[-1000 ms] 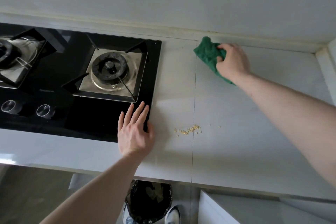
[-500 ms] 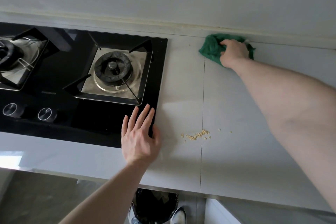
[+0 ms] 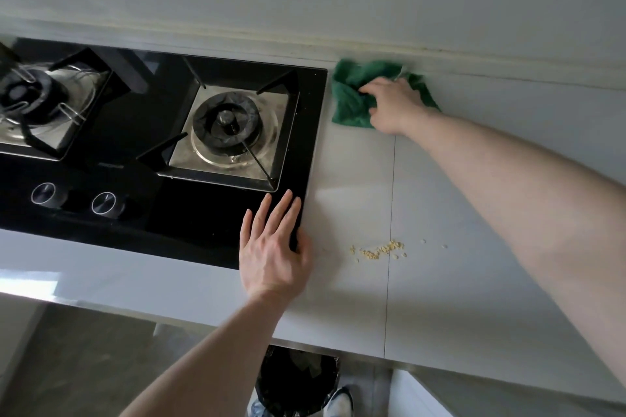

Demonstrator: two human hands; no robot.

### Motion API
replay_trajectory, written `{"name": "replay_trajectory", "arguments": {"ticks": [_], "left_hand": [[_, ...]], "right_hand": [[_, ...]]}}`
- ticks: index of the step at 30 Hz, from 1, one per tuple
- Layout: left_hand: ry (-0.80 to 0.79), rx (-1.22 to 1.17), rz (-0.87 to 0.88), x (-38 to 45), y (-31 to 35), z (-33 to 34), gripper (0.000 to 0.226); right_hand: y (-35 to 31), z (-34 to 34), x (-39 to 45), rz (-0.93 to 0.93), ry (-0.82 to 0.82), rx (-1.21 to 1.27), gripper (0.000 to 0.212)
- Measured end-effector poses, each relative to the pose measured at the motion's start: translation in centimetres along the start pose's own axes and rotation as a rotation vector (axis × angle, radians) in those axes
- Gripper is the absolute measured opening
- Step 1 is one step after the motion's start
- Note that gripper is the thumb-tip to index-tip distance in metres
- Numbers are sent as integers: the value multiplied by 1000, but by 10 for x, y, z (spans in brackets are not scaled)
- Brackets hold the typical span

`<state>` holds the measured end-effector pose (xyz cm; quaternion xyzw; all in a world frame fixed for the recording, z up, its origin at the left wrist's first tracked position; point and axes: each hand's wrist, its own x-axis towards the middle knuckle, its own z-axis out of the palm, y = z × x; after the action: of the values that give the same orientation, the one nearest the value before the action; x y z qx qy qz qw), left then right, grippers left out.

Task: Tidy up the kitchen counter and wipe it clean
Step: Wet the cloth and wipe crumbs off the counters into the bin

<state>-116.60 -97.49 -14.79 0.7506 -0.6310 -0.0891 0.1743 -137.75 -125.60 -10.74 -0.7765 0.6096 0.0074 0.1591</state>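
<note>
A green cloth [image 3: 350, 96] lies on the white counter [image 3: 474, 264] at the back, close to the wall and just right of the stove. My right hand [image 3: 393, 105] is on top of it, fingers curled into the fabric. My left hand [image 3: 272, 249] rests flat with straight fingers on the front right corner of the black glass stove [image 3: 169, 220], thumb on the counter. A small scatter of yellowish crumbs [image 3: 381, 250] sits on the counter between my two arms.
The stove has two burners [image 3: 227, 122] [image 3: 30, 98] and two knobs [image 3: 103, 203]. A bin with a black liner [image 3: 298, 379] stands on the floor below the counter's front edge, next to a shoe [image 3: 338, 401].
My right hand has slid the cloth left along the back of the counter toward the stove. My left hand has stayed on the stove corner.
</note>
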Motion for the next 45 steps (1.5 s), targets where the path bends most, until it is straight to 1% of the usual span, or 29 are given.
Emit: {"name": "replay_trajectory", "arguments": {"ticks": [7, 11, 14, 16, 18, 20, 22, 24, 26, 28, 30, 32, 34, 36, 39, 42, 45], "left_hand": [[-3, 1, -11, 0, 1, -3, 61], [5, -4, -5, -1, 0, -4, 61], [17, -11, -15, -1, 3, -3, 59], [23, -14, -14, -1, 3, -4, 58], [18, -17, -20, -1, 2, -5, 58], [2, -16, -18, -2, 4, -7, 58], [4, -22, -18, -2, 6, -6, 58], [9, -25, -22, -3, 7, -6, 58], [10, -26, -19, -3, 8, -6, 59], [14, -26, -11, -2, 8, -7, 59], [24, -25, -8, -2, 8, -7, 58], [28, -25, -9, -3, 9, -6, 58], [32, -26, -7, -3, 9, -6, 58], [32, -24, -10, -3, 9, -6, 58], [29, -23, -17, -4, 9, -6, 58], [29, -26, -26, -4, 9, -6, 58], [30, -31, -25, -4, 9, -8, 58]], "right_hand": [[-21, 35, -114, -110, 42, -13, 46], [-36, 50, -170, -120, 84, 41, 43], [-37, 58, -198, -166, 89, 97, 44], [-32, 59, -205, -160, 85, 180, 44], [-24, 52, -203, -128, 140, 261, 42], [-9, 36, -199, -62, 286, 320, 39], [16, 14, -195, 35, 415, 327, 37], [50, -5, -190, 131, 513, 273, 36], [94, -15, -187, 259, 564, 195, 38], [135, -18, -193, 412, 526, 121, 39], [166, -13, -207, 547, 416, 59, 39], [180, -1, -220, 658, 332, 55, 39], [172, 14, -224, 704, 335, 79, 38], [150, 26, -221, 678, 376, 72, 37], [106, 36, -223, 576, 393, 51, 36], [60, 49, -232, 418, 386, 66, 32], [28, 59, -238, 233, 316, 155, 32]]}}
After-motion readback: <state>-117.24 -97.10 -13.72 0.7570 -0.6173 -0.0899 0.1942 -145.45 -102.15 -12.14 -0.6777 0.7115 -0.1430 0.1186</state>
